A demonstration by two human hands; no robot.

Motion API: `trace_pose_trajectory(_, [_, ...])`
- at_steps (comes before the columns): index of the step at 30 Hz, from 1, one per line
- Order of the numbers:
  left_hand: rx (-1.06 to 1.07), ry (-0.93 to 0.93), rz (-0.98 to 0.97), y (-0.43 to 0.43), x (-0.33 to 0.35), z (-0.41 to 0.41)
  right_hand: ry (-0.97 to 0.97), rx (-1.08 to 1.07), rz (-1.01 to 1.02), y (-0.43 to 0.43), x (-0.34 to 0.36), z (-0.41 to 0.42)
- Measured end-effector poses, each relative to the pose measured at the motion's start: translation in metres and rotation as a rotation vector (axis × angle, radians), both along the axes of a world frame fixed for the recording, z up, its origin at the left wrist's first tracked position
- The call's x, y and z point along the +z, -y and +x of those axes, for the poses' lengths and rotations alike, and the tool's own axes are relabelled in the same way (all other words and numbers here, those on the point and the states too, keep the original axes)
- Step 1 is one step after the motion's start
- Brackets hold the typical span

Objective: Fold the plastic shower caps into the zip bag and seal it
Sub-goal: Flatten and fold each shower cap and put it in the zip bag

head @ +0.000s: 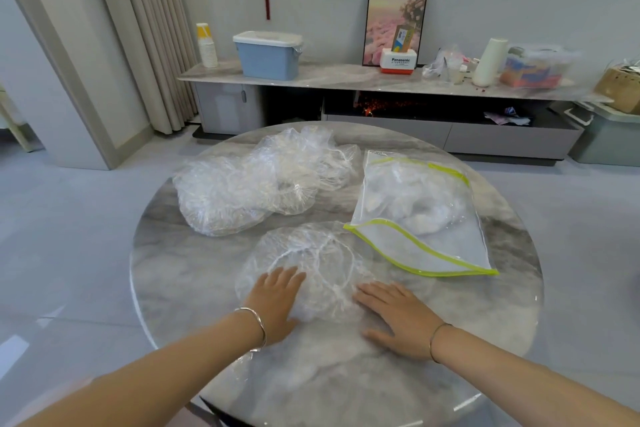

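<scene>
— Plastic shower cap (311, 267) lies spread at the table's (502, 305) near side. Where are the hands?
— Left hand (277, 298) and right hand (394, 315) both lie flat with straight fingers, pressing its left and right edges and gripping nothing.
— And the zip bag (415, 218)?
— Ahead and to the right, nearer the right hand, with its green mouth gaping toward the cap. Bare marble lies between, and the spare caps (256, 180) crowd the far left.

The table (329, 388) lies bare along its near and left edges; a pile of shower caps (249, 184) crowds the far left, the zip bag (415, 215) the right.
</scene>
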State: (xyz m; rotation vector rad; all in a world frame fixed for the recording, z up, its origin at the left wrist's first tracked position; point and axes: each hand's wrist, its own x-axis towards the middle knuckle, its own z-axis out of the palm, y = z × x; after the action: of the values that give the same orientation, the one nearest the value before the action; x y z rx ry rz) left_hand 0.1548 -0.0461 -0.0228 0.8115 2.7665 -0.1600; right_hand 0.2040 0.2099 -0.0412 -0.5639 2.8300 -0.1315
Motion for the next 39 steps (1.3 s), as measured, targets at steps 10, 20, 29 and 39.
trace_pose_trajectory(10, [0.165, -0.041, 0.002, 0.021, 0.003, -0.030, -0.156, -0.130, -0.050, -0.012, 0.004, -0.008])
trace_pose_trajectory(20, [-0.274, -0.098, 0.236, -0.008, -0.015, -0.003, -0.208, -0.154, -0.514, 0.004, 0.007, 0.003])
trace_pose_trajectory(29, [0.052, 0.183, 0.629, -0.010, 0.004, -0.007, 0.133, -0.244, -0.765, -0.006, 0.013, 0.012])
trace_pose_trajectory(39, [0.366, 0.497, 0.899, -0.015, 0.015, -0.009, 0.019, -0.245, -0.604, 0.000, 0.009, 0.015])
